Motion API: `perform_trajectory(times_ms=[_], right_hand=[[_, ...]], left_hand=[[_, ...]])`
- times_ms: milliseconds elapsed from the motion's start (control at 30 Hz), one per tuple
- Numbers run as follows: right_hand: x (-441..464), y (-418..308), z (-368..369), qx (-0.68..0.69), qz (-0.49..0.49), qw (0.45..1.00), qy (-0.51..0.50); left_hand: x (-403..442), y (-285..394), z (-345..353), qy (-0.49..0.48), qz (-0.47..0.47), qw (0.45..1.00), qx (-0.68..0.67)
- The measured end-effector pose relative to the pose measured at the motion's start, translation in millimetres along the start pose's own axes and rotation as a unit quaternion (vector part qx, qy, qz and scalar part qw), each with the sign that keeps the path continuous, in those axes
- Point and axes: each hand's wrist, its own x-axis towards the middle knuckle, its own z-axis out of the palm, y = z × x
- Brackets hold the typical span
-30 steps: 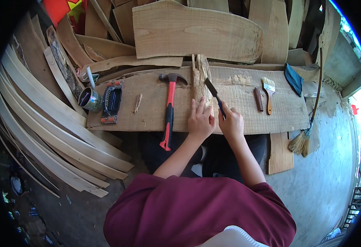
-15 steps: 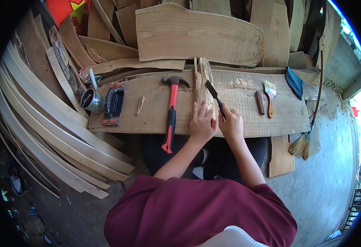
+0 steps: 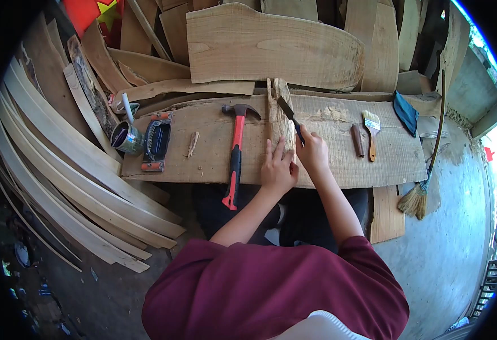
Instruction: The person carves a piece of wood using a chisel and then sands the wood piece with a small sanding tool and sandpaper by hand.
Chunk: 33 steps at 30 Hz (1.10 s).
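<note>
I see the person's left hand (image 3: 279, 171) lying palm down, fingers spread and extended over the near end of a rough wood strip (image 3: 276, 123), while the right hand (image 3: 313, 150) is curled around the dark handle of a flat-bladed tool (image 3: 288, 111). The blade slants up and to the left over the strip; whether its edge is touching the wood I cannot tell from this height. The strip lies lengthwise away from the person on a broad plank table (image 3: 328, 164), its far end reaching the table's back edge. I judge it light to moderate in weight, dry and stiff along its length, yet brittle where the surface is ragged, so I would hold it by the near end or its firmer long sides and keep off the splintery parts. The tool looks rigid and easy to lift; the handle is the place to take it, clear of the blade. Just left of the strip I find a red-and-black claw hammer (image 3: 236, 148), probably head-heavy, its grip overhanging the front edge. To the right lie a brown cylinder (image 3: 357, 141) and a paintbrush (image 3: 372, 135); farther left, a hand sander (image 3: 157, 141) sits beside a tin (image 3: 128, 140).
</note>
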Motion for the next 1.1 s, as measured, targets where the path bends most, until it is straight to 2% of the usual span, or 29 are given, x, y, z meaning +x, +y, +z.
perform_trajectory(times_ms=[233, 267, 367, 600, 700, 800, 900, 1100], right_hand=[[-13, -14, -39, -0.003, 0.039, 0.999, -0.019], [-20, -13, -44, -0.021, 0.010, 0.999, -0.024], [-32, -24, -55, -0.025, 0.011, 0.999, -0.036], [-1, -20, -19, -0.041, 0.034, 0.998, -0.034], [-11, -27, -27, -0.068, 0.005, 0.997, -0.044], [-28, -38, -49, -0.066, 0.021, 0.996, -0.050], [-33, -45, -61, -0.047, 0.043, 0.996, -0.064], [-18, -39, -44, -0.063, 0.052, 0.995, -0.051]], left_hand=[[3, -1, -2, -0.012, -0.006, 1.000, -0.012], [2, -1, 0, -0.006, 0.000, 1.000, -0.008], [0, -2, 2, 0.002, 0.010, 1.000, -0.007], [2, 0, -1, -0.004, 0.007, 1.000, 0.011], [2, -1, -1, -0.005, 0.012, 1.000, 0.015], [1, -1, 0, -0.027, -0.009, 1.000, -0.005], [0, -2, 2, -0.009, 0.005, 1.000, 0.002], [1, -2, 1, -0.013, 0.000, 1.000, 0.007]])
